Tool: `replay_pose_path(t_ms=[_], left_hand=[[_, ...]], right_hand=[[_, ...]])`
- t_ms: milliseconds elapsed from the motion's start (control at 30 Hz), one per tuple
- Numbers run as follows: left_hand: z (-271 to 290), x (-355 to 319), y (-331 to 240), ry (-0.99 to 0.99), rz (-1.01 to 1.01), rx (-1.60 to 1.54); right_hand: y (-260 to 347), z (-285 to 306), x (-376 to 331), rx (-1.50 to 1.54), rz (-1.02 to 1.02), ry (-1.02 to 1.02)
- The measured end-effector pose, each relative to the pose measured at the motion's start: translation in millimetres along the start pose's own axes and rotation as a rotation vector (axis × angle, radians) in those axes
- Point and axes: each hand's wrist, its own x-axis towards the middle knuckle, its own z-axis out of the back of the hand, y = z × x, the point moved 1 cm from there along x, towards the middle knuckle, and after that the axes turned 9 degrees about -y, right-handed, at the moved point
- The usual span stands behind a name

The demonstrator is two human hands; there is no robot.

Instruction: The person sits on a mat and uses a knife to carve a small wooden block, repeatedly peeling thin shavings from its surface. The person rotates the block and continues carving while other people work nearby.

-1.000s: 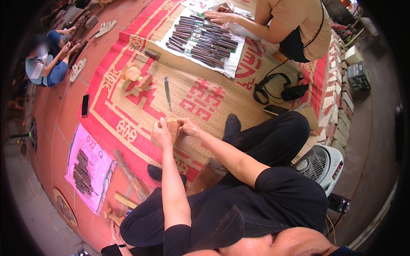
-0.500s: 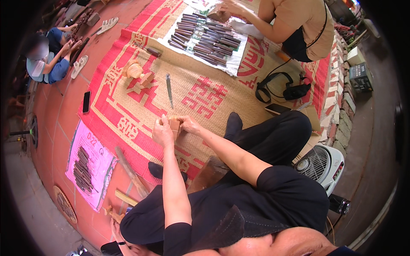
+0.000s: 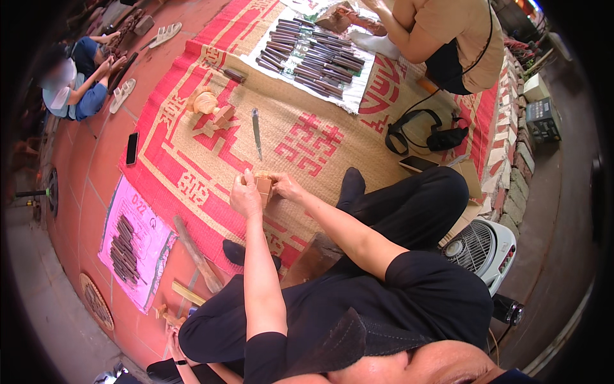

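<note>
Over the patterned woven mat [image 3: 243, 83], my left hand [image 3: 247, 197] and my right hand [image 3: 285, 186] close together on a small wooden block [image 3: 263, 186]. The block has a flat reddish-brown face and a paler top edge, and my fingers cover much of it. My left fingers and thumb wrap its left side; the right ones press its right side. Just beyond my hands lies a slim metal blade-like tool [image 3: 257, 134]. Farther left, a pale rounded wood carving [image 3: 203, 104] on a squarish brown base rests on the mat.
Rows of dark-handled tools [image 3: 326, 61] lie on a white sheet by a seated person [image 3: 454, 45]. More lie on a pink sheet [image 3: 153, 269]. Around me are a phone [image 3: 132, 148], a wooden mallet-like stick [image 3: 195, 255], a black strapped pouch [image 3: 446, 137] and a fan [image 3: 483, 249].
The person across the mat has drawn their hands up from the white sheet, baring a brownish piece there. My hands keep the wooden block in almost the same place.
</note>
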Motion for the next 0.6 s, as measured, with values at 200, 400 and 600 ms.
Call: replay_pose_path(t_ms=[200,400,600], left_hand=[[0.3,0.3,4.6,0.02,0.028,-0.011],[0.7,0.1,3.5,0.013,0.025,-0.051],[0.1,-1.3,-4.1,-0.011,0.002,-0.045]], right_hand=[[0.8,10.8,11.0,-0.353,0.136,-0.146],[2.5,6.4,-9.8,-0.109,0.101,0.05],[-8.3,16.7,9.6,-0.141,0.055,-0.061]])
